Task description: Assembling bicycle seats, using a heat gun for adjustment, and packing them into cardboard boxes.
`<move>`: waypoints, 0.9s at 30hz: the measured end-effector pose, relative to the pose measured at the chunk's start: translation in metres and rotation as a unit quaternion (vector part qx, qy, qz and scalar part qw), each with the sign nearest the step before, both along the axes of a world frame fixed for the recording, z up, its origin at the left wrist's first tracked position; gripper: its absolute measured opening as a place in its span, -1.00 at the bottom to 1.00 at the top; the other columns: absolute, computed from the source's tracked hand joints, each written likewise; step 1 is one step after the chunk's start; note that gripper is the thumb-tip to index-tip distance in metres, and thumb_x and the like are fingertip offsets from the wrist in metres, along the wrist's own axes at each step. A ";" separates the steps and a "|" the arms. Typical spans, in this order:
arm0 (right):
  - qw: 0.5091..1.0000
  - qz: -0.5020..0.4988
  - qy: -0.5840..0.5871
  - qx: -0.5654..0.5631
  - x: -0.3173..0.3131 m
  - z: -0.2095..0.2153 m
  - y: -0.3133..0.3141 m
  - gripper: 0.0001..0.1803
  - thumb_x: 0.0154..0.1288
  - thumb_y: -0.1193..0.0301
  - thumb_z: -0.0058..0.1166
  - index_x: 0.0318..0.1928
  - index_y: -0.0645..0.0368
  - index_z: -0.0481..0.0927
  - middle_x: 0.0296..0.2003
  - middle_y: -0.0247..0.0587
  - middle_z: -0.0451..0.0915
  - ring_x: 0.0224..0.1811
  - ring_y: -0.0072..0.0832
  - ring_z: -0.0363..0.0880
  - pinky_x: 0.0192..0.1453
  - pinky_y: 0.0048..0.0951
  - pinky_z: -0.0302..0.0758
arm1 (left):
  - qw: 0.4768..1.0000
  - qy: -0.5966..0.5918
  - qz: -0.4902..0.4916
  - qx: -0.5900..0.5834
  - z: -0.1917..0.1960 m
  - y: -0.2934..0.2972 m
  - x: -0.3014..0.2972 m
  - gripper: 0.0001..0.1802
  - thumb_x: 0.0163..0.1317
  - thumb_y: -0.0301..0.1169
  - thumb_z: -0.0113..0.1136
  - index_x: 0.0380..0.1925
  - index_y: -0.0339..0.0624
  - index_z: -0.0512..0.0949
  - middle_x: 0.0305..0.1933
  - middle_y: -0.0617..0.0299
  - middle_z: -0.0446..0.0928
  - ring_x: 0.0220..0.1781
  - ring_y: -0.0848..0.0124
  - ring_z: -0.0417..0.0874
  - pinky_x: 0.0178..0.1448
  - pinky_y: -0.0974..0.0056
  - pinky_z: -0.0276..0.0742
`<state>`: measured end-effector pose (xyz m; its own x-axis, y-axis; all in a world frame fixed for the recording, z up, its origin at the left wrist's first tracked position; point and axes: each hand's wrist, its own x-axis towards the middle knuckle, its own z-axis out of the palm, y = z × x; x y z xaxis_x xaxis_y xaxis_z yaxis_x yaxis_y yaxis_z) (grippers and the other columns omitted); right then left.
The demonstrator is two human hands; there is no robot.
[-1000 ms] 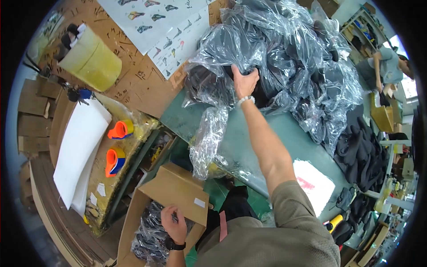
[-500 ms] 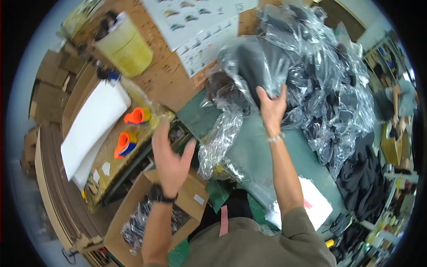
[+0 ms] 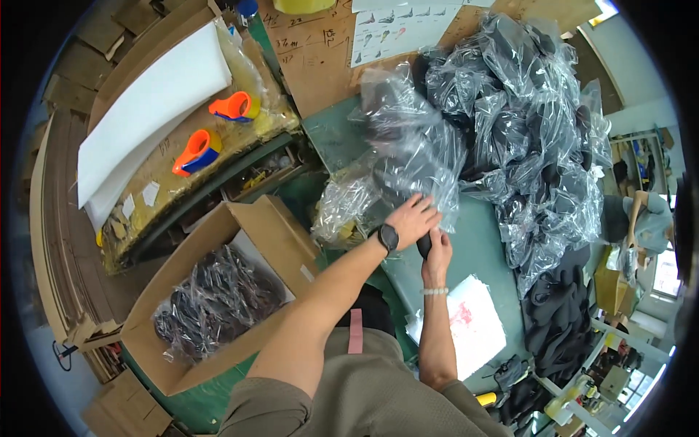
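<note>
A dark, soft-looking item in a clear plastic bag (image 3: 415, 164) lies over the green table in front of me, slightly blurred. My left hand (image 3: 413, 221), with a dark watch at the wrist, is closed over the bag's near end, its thumb hidden. Just to its right, my right hand (image 3: 437, 253) grips the dark near tip of the bagged item, thumb uppermost. The two hands almost touch. Right beyond the bag rises a heap of similar bagged dark items (image 3: 510, 124). Crumpled clear plastic (image 3: 346, 204) sits to the bag's left.
An open cardboard box (image 3: 178, 379) with bagged dark items stands at lower left. Two orange tape dispensers (image 3: 196, 151) and white sheets (image 3: 153, 116) lie on the left bench. A white packet (image 3: 466, 328) rests near my right forearm. Dark fabric pieces (image 3: 557, 309) pile up at right; another person (image 3: 641, 226) is beyond.
My left hand has swung right from above the box onto the bag. My right hand has drawn a bagged item nearer from the heap. The view has shifted, showing more of the box.
</note>
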<state>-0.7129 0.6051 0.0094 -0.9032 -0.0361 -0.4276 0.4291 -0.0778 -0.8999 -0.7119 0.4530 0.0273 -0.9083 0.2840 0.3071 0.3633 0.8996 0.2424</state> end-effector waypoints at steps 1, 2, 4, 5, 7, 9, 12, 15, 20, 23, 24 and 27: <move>1.000 -0.003 -0.001 0.030 0.011 -0.002 0.012 -0.49 0.46 0.23 0.11 0.19 0.38 0.41 0.03 -0.17 0.54 0.00 -0.50 0.53 0.11 -0.42 0.49 | 1.000 -0.015 -0.020 0.013 -0.006 0.010 0.009 -0.59 0.21 -0.35 0.08 0.09 -0.08 0.50 0.07 0.22 0.52 0.34 0.19 0.38 0.47 0.00 0.18; 0.999 -0.003 -0.004 0.037 0.022 -0.002 0.026 -0.49 0.46 0.23 0.11 0.19 0.38 0.41 0.03 -0.17 0.54 0.00 -0.50 0.53 0.11 -0.42 0.49 | 0.998 -0.029 -0.048 0.022 -0.006 0.020 0.014 -0.61 0.20 -0.35 0.09 0.06 -0.08 0.51 0.06 0.22 0.52 0.32 0.21 0.40 0.46 0.01 0.20; 0.983 -0.125 -0.009 -0.135 0.035 -0.001 0.045 -0.45 0.51 0.03 -0.05 0.18 0.29 0.38 0.09 -0.10 0.48 0.11 -0.40 0.49 0.28 -0.23 0.42 | 0.995 -0.046 -0.077 0.034 -0.003 0.036 0.020 -0.63 0.19 -0.35 0.09 0.03 -0.08 0.51 0.06 0.23 0.53 0.30 0.22 0.42 0.45 0.02 0.22; 0.977 -0.150 -0.018 -0.152 0.039 0.003 0.051 -0.35 0.53 -0.13 -0.22 0.19 0.25 0.37 0.07 -0.13 0.49 0.16 -0.33 0.46 0.37 -0.10 0.33 | 0.992 -0.023 -0.061 0.111 0.001 0.043 0.022 -0.62 0.14 -0.39 0.14 0.01 -0.09 0.51 0.06 0.21 0.53 0.27 0.20 0.44 0.43 0.02 0.24; 0.979 -0.168 -0.072 -0.091 0.040 0.004 0.060 -0.38 0.57 -0.10 -0.32 0.17 0.22 0.40 0.10 -0.14 0.48 0.17 -0.30 0.46 0.38 -0.07 0.30 | 0.982 -0.002 -0.038 0.187 0.015 0.049 0.023 -0.60 0.08 -0.44 0.19 -0.01 -0.11 0.51 0.06 0.20 0.53 0.25 0.18 0.46 0.42 0.03 0.26; 0.986 -0.151 -0.057 0.034 0.044 -0.010 0.076 -0.36 0.56 -0.08 -0.28 0.24 0.25 0.36 0.16 -0.10 0.44 0.24 -0.28 0.41 0.40 -0.11 0.27 | 0.938 0.020 0.036 0.344 0.049 0.041 0.022 -0.52 -0.07 -0.54 0.27 -0.04 -0.16 0.49 0.07 0.14 0.52 0.22 0.10 0.48 0.37 0.03 0.33; 0.955 -0.076 0.215 0.190 0.054 0.016 0.038 -0.39 0.51 0.11 -0.09 0.33 0.32 0.31 0.25 -0.03 0.40 0.36 -0.22 0.31 0.47 -0.18 0.14 | 0.871 0.050 0.162 0.462 0.098 0.006 0.045 -0.50 -0.04 -0.58 0.36 -0.03 -0.20 0.47 0.00 0.06 0.54 0.05 0.04 0.58 0.17 0.10 0.50; 0.899 0.120 0.360 0.219 0.054 0.106 -0.009 -0.29 0.28 0.32 0.05 0.39 0.34 0.24 0.30 0.00 0.35 0.42 -0.19 0.21 0.54 -0.21 0.03 | 0.768 0.090 0.255 0.581 0.168 -0.039 0.106 -0.62 0.16 -0.50 0.38 -0.04 -0.20 0.47 -0.14 0.11 0.58 -0.13 0.26 0.66 -0.03 0.25 0.55; 0.757 0.490 0.395 0.173 0.118 0.195 -0.100 -0.04 -0.02 0.09 0.44 0.32 0.32 0.31 0.22 0.04 0.37 0.25 -0.09 0.38 0.34 -0.13 0.32 | 0.561 0.120 0.408 0.710 0.220 -0.130 0.255 -0.65 0.23 -0.47 0.33 -0.01 -0.20 0.48 -0.13 0.26 0.58 -0.16 0.50 0.61 -0.03 0.34 0.55; 0.659 0.650 0.353 0.134 0.191 0.197 -0.169 -0.09 -0.03 0.16 0.47 0.26 0.34 0.34 0.18 0.18 0.36 0.18 0.07 0.38 0.29 -0.05 0.35 | 0.430 0.115 0.472 0.760 0.184 -0.178 0.341 -0.65 0.30 -0.40 0.29 0.05 -0.26 0.50 -0.06 0.27 0.60 -0.07 0.49 0.59 0.06 0.33 0.52; 0.658 0.661 0.340 0.120 0.213 0.189 -0.188 -0.11 0.00 0.19 0.46 0.28 0.34 0.33 0.20 0.18 0.35 0.23 0.07 0.34 0.34 -0.09 0.32 | 0.433 0.109 0.509 0.735 0.149 -0.195 0.379 -0.62 0.33 -0.38 0.27 0.10 -0.24 0.48 -0.03 0.26 0.61 -0.03 0.47 0.59 0.10 0.31 0.51; 0.745 0.535 0.354 0.184 0.263 0.154 -0.224 -0.21 0.07 0.26 0.41 0.24 0.37 0.34 0.17 0.16 0.36 0.23 0.03 0.34 0.34 -0.12 0.30 | 0.336 0.234 0.531 0.742 0.109 -0.207 0.440 -0.59 0.36 -0.39 0.22 0.17 -0.23 0.44 0.10 0.24 0.57 0.04 0.42 0.58 0.17 0.28 0.47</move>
<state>-0.4495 0.3816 0.1636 -0.4463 -0.8947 -0.0164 -0.5228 0.2756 -0.8067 -0.2721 0.2458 0.1363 -0.0106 -0.9049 -0.4255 0.3392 -0.4036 0.8498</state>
